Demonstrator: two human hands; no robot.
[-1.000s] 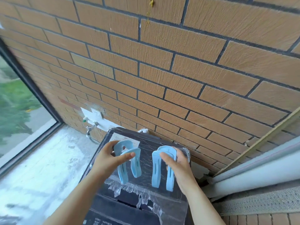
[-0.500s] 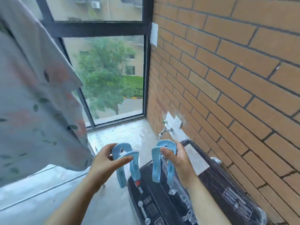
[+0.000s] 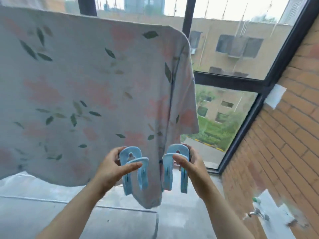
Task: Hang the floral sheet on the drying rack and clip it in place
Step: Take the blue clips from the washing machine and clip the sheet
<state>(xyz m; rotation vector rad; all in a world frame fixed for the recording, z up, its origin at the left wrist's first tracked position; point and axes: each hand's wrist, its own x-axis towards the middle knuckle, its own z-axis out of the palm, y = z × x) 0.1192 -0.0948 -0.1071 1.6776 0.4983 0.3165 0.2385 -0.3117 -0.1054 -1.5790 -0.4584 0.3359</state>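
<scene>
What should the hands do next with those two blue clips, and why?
Probably raise the right clip to the top corner of the floral sheet. The sheet already hangs draped with no clip showing on it; the left hand holds the left clip and the right hand the right one, both down low.

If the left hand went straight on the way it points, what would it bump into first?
Probably the floral sheet, hanging directly beyond the left hand and its blue clip; the gap is hard to judge.

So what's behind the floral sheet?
The sheet hides whatever it hangs over and most of the window. Past its edges, a black window frame and buildings show.
</scene>
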